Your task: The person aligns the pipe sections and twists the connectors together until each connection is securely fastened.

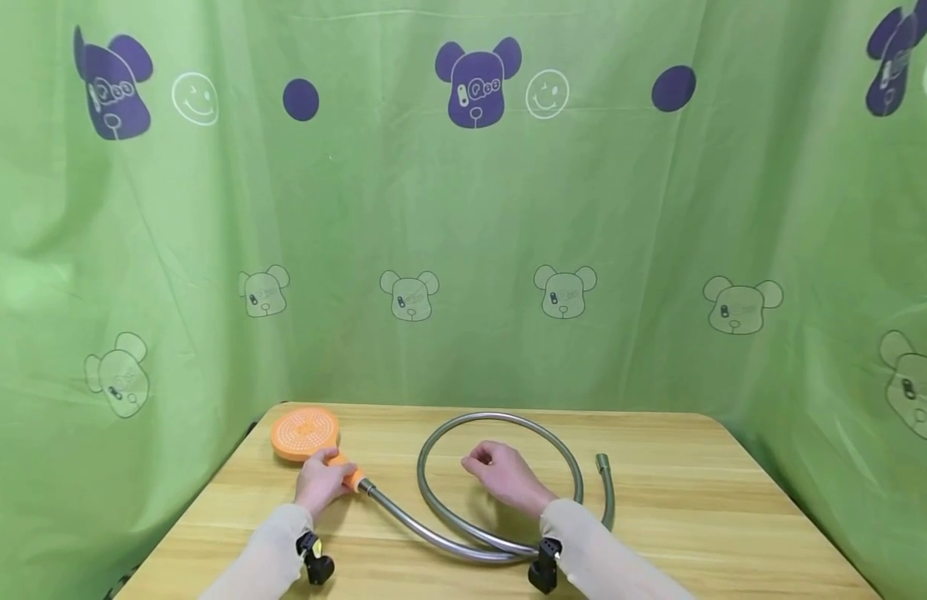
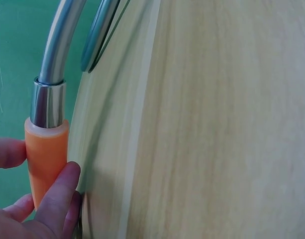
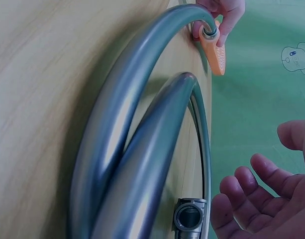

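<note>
An orange shower head [image 1: 304,432] with a pale dotted face lies at the table's back left. My left hand [image 1: 323,482] grips its orange handle [image 2: 45,154], thumb and fingers on opposite sides. A metal collar [image 2: 49,103] joins the handle to a silver shower hose [image 1: 501,417], which loops across the middle of the table. My right hand [image 1: 501,477] hovers over the loop, its fingers loosely bent and holding nothing. In the right wrist view, the hose's free end fitting [image 3: 188,216] faces the camera, with a gap between it and the fingers.
The wooden table [image 1: 696,517] has rounded back corners. A green patterned curtain [image 1: 463,208] hangs behind it and along both sides. To the right of my right hand, the hose's free end [image 1: 603,467] points toward the back. Each wrist wears a small black camera [image 1: 544,567].
</note>
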Tool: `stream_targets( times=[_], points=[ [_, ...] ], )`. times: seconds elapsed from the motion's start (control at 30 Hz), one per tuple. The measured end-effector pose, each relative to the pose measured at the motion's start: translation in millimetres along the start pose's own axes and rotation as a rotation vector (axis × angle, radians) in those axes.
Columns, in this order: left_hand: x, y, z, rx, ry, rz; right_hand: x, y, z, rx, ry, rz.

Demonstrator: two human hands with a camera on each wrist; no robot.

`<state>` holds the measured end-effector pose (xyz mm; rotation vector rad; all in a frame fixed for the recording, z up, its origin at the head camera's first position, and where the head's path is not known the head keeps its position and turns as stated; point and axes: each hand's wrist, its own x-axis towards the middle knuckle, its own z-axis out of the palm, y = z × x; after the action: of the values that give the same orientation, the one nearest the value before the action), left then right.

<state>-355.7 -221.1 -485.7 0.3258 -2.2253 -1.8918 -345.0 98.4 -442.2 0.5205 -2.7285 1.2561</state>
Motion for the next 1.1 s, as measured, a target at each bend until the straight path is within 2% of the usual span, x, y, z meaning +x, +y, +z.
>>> stream_targets(
  times=[0.13,0.37,1.1],
  points=[
    [0.1,0.6,0.7,0.005,0.001,0.002,-1,2,-2,-0.003,0.003,0.012],
    [0.5,1.8,0.9,0.065,0.031,0.011,0,6,-4,0.005,0.000,0.025],
    [-0.5,1.1,1.1,0.156,0.042,0.018,0,15,-6,0.004,0.021,0.020]
  ],
)
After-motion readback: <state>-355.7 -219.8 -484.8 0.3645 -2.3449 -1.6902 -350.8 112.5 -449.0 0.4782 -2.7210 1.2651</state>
